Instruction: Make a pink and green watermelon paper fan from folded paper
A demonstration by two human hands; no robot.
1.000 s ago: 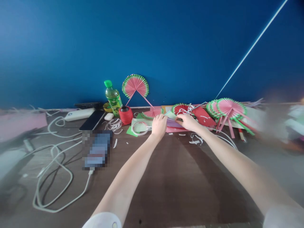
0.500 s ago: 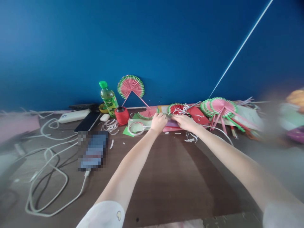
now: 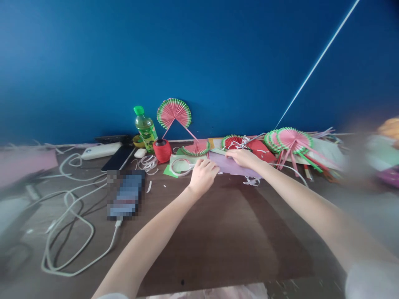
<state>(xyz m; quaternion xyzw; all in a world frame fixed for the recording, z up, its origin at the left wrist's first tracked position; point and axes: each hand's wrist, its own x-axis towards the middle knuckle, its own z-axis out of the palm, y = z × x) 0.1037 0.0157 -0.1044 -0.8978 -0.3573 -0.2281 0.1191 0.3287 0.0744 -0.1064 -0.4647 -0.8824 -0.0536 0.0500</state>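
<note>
My left hand (image 3: 202, 176) pinches the near left edge of a purple paper sheet (image 3: 232, 167) that lies low over the brown desk (image 3: 224, 232). My right hand (image 3: 241, 158) rests on the sheet's far edge, fingers curled onto it beside a folded watermelon paper fan (image 3: 233, 142). A tape roll (image 3: 181, 167) lies just left of my left hand on green and white paper.
More watermelon fans stand against the blue wall (image 3: 173, 113) and lie stacked at the right (image 3: 291, 140). A green bottle (image 3: 144, 128), red thread spool (image 3: 162, 150), phone (image 3: 126, 195), power bank (image 3: 99, 150) and white cables (image 3: 65, 224) fill the left. White paper scraps (image 3: 252, 181) lie by the sheet.
My left hand has drawn back toward me, pulling the purple sheet out from the paper pile. My right hand stays near the far papers.
</note>
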